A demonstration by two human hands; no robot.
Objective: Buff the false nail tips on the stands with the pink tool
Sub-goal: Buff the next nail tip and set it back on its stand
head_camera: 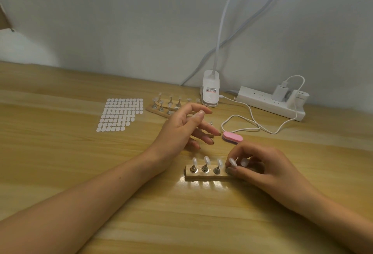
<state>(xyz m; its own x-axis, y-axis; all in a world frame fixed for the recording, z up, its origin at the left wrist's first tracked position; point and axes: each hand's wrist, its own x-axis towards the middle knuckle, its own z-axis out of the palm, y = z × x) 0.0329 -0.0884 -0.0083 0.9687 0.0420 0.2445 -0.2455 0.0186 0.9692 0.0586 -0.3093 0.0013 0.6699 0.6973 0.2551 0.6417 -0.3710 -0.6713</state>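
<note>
A wooden stand (203,176) lies in front of me with several clear false nail tips (206,160) on metal pegs. My right hand (262,164) curls over the stand's right end, its fingers pinching one nail tip (232,161) on its peg. The pink buffing tool (232,137) lies flat on the table just beyond, untouched. My left hand (185,128) hovers above the table left of the tool, fingers relaxed and spread, holding nothing. Two more wooden stands (161,110) with nail tips lie farther back.
A sheet of white adhesive tabs (119,114) lies at the back left. A white clip lamp base (211,92), a power strip (270,102) with chargers and a looping white cable (242,126) occupy the back right, near the wall.
</note>
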